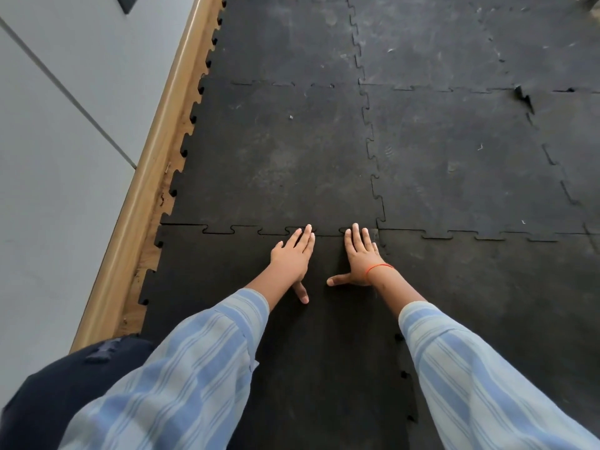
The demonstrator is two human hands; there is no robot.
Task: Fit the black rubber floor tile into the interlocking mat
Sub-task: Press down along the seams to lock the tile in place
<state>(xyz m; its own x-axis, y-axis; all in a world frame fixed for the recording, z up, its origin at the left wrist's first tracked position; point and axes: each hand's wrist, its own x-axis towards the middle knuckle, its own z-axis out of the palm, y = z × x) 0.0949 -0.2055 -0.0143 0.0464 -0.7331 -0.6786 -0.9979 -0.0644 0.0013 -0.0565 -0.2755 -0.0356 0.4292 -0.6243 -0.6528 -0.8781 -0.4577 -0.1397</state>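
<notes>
Pressing flat, fingers together, thumbs splayed: left hand (pixel 292 254) and right hand (pixel 358 254) on the black rubber floor tile (pixel 227 280), fingertips reaching the toothed seam (pixel 246 230) with the interlocking mat (pixel 276 151). Risking, probably, unseated tabs left of the fingers lifting.

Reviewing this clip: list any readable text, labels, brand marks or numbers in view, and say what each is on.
None: no text, label, brand or number can be read.
The black rubber tile and the mat show only scuffs and dust.
The striped sleeves and red wrist thread carry no lettering.
</notes>
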